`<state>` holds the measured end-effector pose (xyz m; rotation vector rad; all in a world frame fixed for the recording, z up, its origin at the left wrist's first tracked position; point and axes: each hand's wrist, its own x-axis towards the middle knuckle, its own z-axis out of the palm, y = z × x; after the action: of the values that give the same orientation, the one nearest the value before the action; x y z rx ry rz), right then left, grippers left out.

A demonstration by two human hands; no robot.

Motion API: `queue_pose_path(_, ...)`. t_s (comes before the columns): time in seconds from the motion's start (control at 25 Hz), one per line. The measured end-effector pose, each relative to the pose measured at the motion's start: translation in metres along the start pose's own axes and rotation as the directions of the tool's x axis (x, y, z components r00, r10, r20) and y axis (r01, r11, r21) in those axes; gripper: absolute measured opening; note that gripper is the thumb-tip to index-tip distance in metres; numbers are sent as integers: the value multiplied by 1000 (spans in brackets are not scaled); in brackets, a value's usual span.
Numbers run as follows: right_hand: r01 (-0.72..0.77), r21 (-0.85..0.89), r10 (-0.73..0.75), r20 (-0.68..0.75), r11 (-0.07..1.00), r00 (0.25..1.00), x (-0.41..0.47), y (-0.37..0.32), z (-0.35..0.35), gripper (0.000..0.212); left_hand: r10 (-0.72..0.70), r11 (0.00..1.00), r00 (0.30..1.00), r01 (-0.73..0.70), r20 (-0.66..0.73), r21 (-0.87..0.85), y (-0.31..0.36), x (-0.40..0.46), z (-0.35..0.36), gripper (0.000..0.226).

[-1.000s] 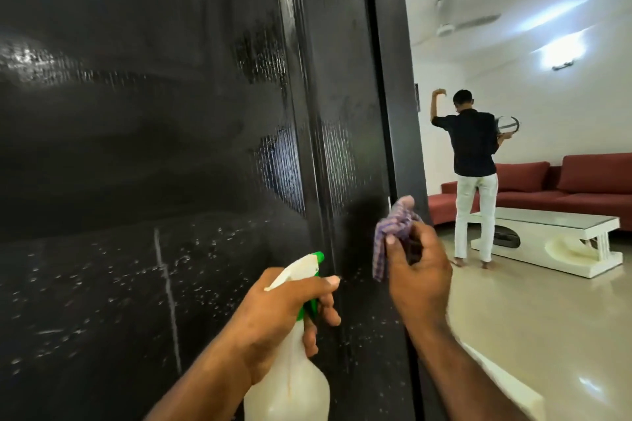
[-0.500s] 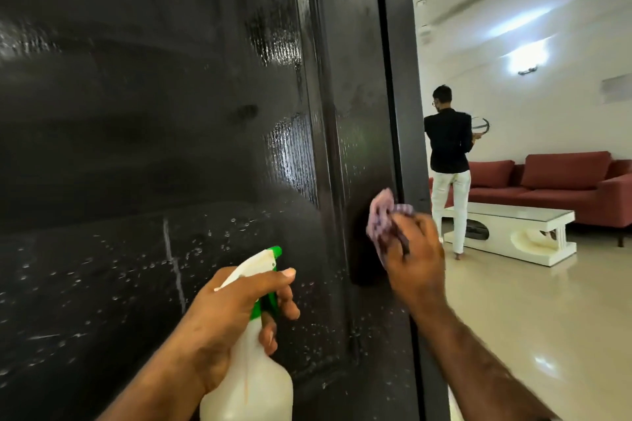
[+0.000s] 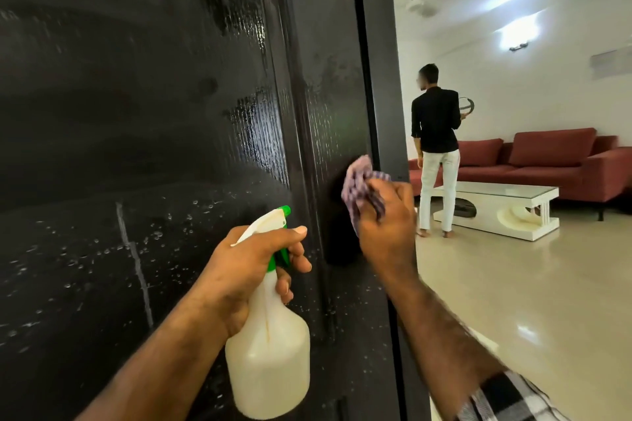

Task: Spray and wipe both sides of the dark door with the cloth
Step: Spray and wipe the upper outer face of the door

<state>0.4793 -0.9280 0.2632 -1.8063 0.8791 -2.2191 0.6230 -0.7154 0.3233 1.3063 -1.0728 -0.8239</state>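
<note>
The dark door fills the left two thirds of the view, its glossy face speckled with spray droplets low down and streaked wet higher up. My left hand grips a white spray bottle with a green trigger, its nozzle pointing up and right close to the door. My right hand presses a bunched purple checked cloth against the door's right stile, near its edge.
Past the door edge lies a living room with a glossy tiled floor. A person in a black shirt stands by a white glass-topped coffee table. A red sofa lines the far wall.
The cloth hand has slid a little left onto the door stile. The bottle hand sank and shifted left, then came back up. The person in the room lowered a raised arm.
</note>
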Motion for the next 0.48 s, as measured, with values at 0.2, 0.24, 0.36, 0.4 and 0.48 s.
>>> queue_pose_path(0.2, 314, -87, -299, 149, 945, 942, -70, -29, 18, 29, 2, 1000, 999, -3, -44, -21, 5, -11, -19, 33)
queue_pose_path(0.24, 381, -99, -353, 223, 919, 909, -87, -20, 6, 30, 6, 1000, 999, -7, -45, -16, 5, -12, -26, 34)
queue_pose_path(0.36, 485, -155, -438, 258, 861, 861, -78, -15, -6, 30, 2, 1000, 998, -2, -59, 1, 2, -15, -39, 39)
queue_pose_path(0.4, 464, -153, -431, 207, 872, 878, -61, -27, 3, 29, 1, 1000, 998, -1, -60, 5, 2, -14, -40, 39)
queue_pose_path(0.48, 353, -145, -347, 65, 924, 935, -20, -58, 26, 28, 2, 1000, 999, -3, -53, -11, 3, -11, -41, 34)
